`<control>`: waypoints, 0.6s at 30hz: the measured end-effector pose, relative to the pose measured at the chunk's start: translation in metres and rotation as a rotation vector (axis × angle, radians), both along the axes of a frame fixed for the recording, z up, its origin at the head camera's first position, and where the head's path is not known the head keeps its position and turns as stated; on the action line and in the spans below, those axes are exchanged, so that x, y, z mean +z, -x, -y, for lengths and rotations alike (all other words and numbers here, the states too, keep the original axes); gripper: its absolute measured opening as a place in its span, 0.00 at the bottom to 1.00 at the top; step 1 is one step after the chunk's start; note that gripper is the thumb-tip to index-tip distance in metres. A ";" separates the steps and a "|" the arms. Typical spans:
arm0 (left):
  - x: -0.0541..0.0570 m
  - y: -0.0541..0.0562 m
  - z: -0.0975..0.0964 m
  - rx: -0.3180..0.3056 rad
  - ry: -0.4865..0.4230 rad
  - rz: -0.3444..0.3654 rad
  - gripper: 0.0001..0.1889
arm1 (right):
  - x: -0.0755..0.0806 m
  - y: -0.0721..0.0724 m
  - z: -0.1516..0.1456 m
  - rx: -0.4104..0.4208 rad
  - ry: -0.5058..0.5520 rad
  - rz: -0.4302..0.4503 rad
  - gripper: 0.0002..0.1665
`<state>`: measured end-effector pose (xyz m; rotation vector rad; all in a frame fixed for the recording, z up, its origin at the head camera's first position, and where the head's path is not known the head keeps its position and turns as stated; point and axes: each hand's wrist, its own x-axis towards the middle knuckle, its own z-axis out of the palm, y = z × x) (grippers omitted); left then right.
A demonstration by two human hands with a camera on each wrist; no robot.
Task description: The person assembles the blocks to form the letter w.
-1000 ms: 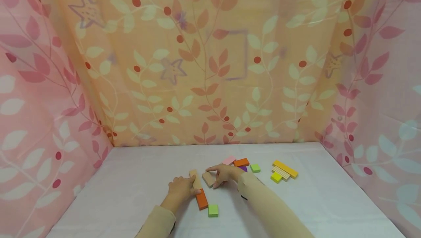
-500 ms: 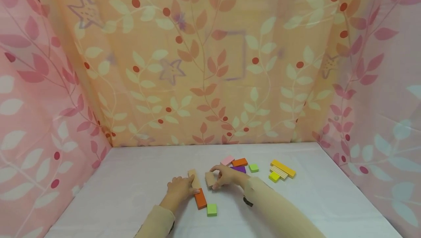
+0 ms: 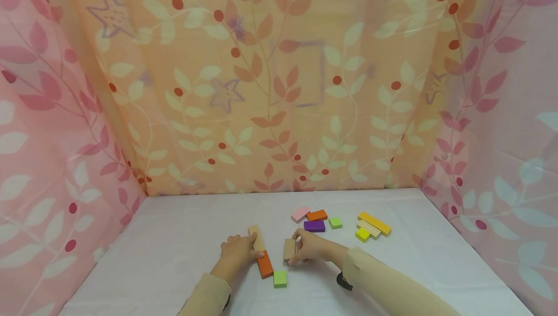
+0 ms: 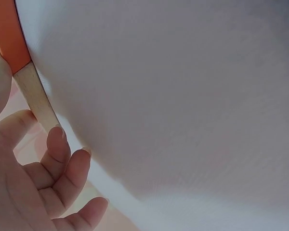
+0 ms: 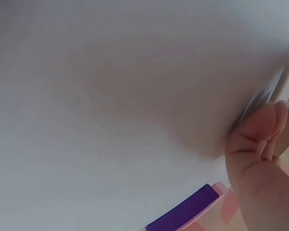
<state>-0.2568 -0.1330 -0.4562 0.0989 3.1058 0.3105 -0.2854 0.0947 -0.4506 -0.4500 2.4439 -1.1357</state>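
In the head view my left hand [image 3: 238, 252] rests against a row of two blocks laid end to end: a bare wooden block [image 3: 255, 234] behind and an orange block [image 3: 264, 265] in front. The left wrist view has the thumb beside the orange block [image 4: 10, 36] and the index fingertip at the wooden block's edge [image 4: 37, 94]. To the right of the row, my right hand [image 3: 310, 246] pinches a second wooden block [image 3: 289, 249] between thumb and fingers. This block stands apart from the row, and its right side is partly hidden by the fingers.
A light green block [image 3: 280, 279] lies just right of the orange one. Farther back are pink [image 3: 301, 213], orange [image 3: 317, 215], purple [image 3: 314, 226] and green [image 3: 335, 222] blocks. Yellow pieces [image 3: 374, 223] and thin wooden strips [image 3: 368, 229] lie at right. A patterned curtain [image 3: 270, 151] surrounds the table.
The right hand has shifted right and toward the person with its wooden block, turning it from slanted to nearly straight. The purple block is now uncovered. The left hand stays at the row.
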 end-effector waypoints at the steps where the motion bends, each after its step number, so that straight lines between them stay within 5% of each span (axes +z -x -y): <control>1: 0.000 0.000 0.000 0.001 0.001 0.000 0.35 | 0.000 -0.002 -0.001 0.003 -0.013 -0.006 0.31; 8: -0.001 0.001 0.001 -0.005 0.003 -0.002 0.34 | 0.000 -0.006 -0.004 0.050 -0.090 0.012 0.33; 18: -0.002 0.003 -0.001 0.004 0.002 0.017 0.34 | -0.003 -0.004 -0.007 0.011 -0.065 0.028 0.25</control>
